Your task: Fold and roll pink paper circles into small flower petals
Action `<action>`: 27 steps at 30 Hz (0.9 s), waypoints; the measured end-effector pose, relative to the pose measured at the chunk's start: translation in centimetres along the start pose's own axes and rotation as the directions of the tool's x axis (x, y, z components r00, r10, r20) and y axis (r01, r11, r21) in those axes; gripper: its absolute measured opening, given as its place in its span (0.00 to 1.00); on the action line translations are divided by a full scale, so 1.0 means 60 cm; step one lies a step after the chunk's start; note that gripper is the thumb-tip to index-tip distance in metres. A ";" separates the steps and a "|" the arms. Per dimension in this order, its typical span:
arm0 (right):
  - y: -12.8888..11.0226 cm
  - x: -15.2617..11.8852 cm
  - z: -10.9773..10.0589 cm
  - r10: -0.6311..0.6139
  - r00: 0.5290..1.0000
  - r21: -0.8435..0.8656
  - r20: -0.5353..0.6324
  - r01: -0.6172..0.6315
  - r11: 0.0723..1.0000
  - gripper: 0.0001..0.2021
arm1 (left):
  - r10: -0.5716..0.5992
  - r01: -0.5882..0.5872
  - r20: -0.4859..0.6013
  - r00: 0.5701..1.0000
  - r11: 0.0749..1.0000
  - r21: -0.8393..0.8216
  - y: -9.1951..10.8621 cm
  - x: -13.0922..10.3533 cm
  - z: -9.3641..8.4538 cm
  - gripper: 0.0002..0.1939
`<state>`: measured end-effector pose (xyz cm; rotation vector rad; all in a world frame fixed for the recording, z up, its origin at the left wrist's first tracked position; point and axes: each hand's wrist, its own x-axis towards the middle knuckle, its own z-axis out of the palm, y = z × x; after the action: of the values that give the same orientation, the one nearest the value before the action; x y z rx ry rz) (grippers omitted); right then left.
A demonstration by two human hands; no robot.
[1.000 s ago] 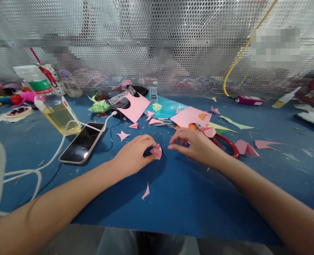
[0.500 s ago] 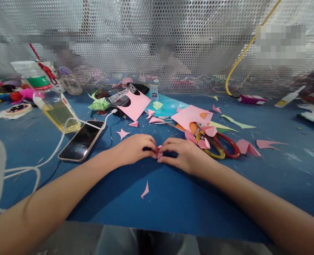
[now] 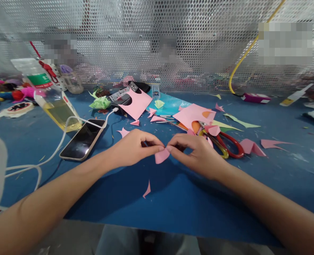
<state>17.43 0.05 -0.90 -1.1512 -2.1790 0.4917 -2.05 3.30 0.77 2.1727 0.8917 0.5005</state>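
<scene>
Between my two hands is a small pink paper piece (image 3: pixel 161 156), its wider part hanging below the fingertips. My left hand (image 3: pixel 139 147) pinches its upper left edge between thumb and fingers. At its upper right edge, my right hand (image 3: pixel 196 152) pinches it too. Scissors with red and yellow handles (image 3: pixel 233 146) lie just right of my right hand, partly under pink scraps. A thin pink sliver (image 3: pixel 147 190) rests on the blue table (image 3: pixel 114 205) below the hands. Behind my left hand, a pink star-shaped scrap (image 3: pixel 123 132) is partly hidden.
A phone (image 3: pixel 84 140) with a white cable lies left, beside a tilted bottle of yellow liquid (image 3: pixel 58 109). Pink sheets with cutouts (image 3: pixel 136 102), a blue sheet (image 3: pixel 170 102) and green crumpled paper (image 3: pixel 100 102) lie farther back, before a perforated metal screen (image 3: pixel 199 42).
The pink piece has turned and now shows its broad face below the fingers. Both hands have shifted slightly, my right hand further to the right, and the view has moved a little.
</scene>
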 end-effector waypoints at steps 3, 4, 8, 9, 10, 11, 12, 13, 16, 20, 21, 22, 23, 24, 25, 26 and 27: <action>-0.003 -0.001 -0.001 0.051 0.997 0.087 0.053 -0.056 0.995 0.07 | -0.134 0.143 0.107 0.985 0.987 -0.074 -0.002 -0.002 0.003 0.14; -0.003 -0.002 0.001 0.055 0.995 0.092 0.082 -0.063 0.994 0.07 | -0.157 0.168 0.134 0.978 0.983 -0.072 -0.006 -0.001 0.006 0.13; -0.001 -0.004 0.014 0.064 0.981 0.033 0.184 -0.072 0.997 0.05 | -0.160 0.151 0.108 0.981 0.984 0.089 -0.018 0.001 0.021 0.11; 0.000 -0.004 0.017 0.072 0.978 0.011 0.197 -0.075 0.997 0.05 | -0.138 0.126 0.077 0.987 0.981 0.145 -0.018 0.002 0.024 0.11; 0.003 -0.003 0.020 0.077 0.976 -0.012 0.202 -0.076 0.997 0.05 | -0.116 0.105 0.051 0.992 0.976 0.193 -0.017 0.002 0.026 0.11; 0.006 -0.002 0.020 0.080 0.976 -0.041 0.201 -0.073 0.997 0.05 | -0.099 0.089 0.031 0.995 0.969 0.231 -0.016 0.001 0.026 0.11; 0.009 -0.001 0.020 0.085 0.979 -0.082 0.188 -0.070 0.994 0.05 | -0.089 0.082 0.017 0.996 0.963 0.258 -0.015 0.001 0.027 0.10; 0.014 0.000 0.017 0.098 0.982 -0.139 0.161 -0.075 0.987 0.05 | -0.088 0.082 0.008 0.996 0.959 0.272 -0.014 0.001 0.027 0.10; 0.033 0.002 -0.001 0.207 0.978 -0.369 0.038 -0.179 0.912 0.07 | -0.104 0.101 -0.003 0.995 0.956 0.277 -0.013 0.001 0.027 0.10; 0.055 0.003 -0.022 0.400 0.913 -0.456 0.076 -0.325 0.829 0.10 | -0.174 0.169 -0.002 0.985 0.957 0.237 -0.014 0.002 0.028 0.09; 0.058 0.004 -0.024 0.421 0.902 -0.456 0.099 -0.335 0.825 0.10 | -0.195 0.189 0.000 0.981 0.956 0.224 -0.015 0.002 0.029 0.09; 0.059 0.005 -0.024 0.434 0.893 -0.457 0.119 -0.338 0.822 0.09 | -0.211 0.205 0.004 0.978 0.956 0.211 -0.015 0.001 0.029 0.09; 0.059 0.005 -0.024 0.440 0.888 -0.462 0.131 -0.338 0.820 0.09 | -0.221 0.215 0.010 0.975 0.957 0.197 -0.015 0.001 0.029 0.09; 0.058 0.005 -0.022 0.443 0.886 -0.470 0.137 -0.336 0.816 0.08 | -0.230 0.222 0.019 0.973 0.958 0.182 -0.014 0.000 0.029 0.09; 0.057 0.006 -0.021 0.445 0.884 -0.482 0.140 -0.332 0.811 0.08 | -0.236 0.228 0.029 0.971 0.959 0.168 -0.013 0.000 0.029 0.09; 0.055 0.006 -0.019 0.446 0.884 -0.494 0.139 -0.328 0.805 0.08 | -0.241 0.232 0.040 0.970 0.960 0.156 -0.012 -0.001 0.028 0.09; 0.053 0.005 -0.017 0.444 0.885 -0.506 0.137 -0.323 0.800 0.08 | -0.246 0.236 0.053 0.968 0.960 0.148 -0.011 -0.002 0.028 0.09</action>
<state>19.90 2.09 -1.86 -1.9239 -2.3548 0.2848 -1.46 2.74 -0.81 2.1522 1.1646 0.2455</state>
